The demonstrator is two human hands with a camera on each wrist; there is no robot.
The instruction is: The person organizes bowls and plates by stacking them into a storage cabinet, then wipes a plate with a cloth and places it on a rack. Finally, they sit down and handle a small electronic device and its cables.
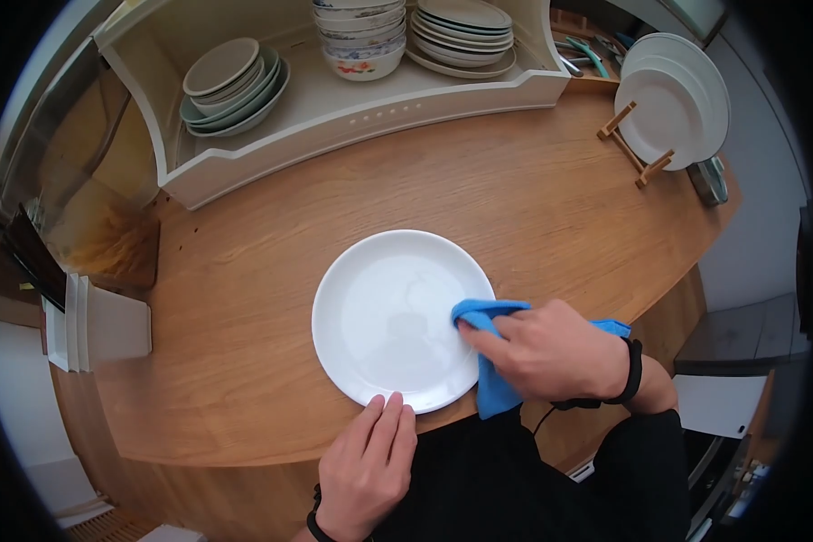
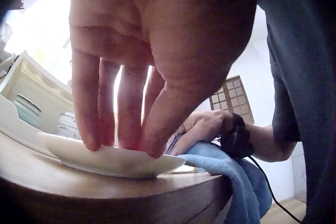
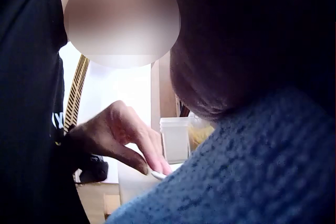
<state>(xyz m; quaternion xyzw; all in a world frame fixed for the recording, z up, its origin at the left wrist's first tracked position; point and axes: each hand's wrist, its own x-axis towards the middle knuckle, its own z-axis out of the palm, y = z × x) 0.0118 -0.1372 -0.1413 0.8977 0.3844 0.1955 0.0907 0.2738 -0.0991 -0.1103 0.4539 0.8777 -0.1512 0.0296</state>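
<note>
A white plate (image 1: 397, 316) lies on the wooden table near its front edge. My left hand (image 1: 370, 461) is at the plate's near rim, fingertips just inside it. In the left wrist view, the thumb (image 2: 163, 129) comes down against the outside of the rim, opposite the fingers. My right hand (image 1: 560, 352) grips a blue cloth (image 1: 497, 379) at the plate's right side. A fold of the cloth lies over the right rim; the rest hangs toward the table edge, and another part shows behind the wrist.
Stacked plates (image 1: 461, 41) and bowls (image 1: 361, 41) fill a cream shelf (image 1: 361, 126) at the back. White plates stand in a wooden rack (image 1: 641, 167) at the back right. White containers (image 1: 113, 325) stand at the left. A cable (image 2: 268, 182) hangs from the right wrist.
</note>
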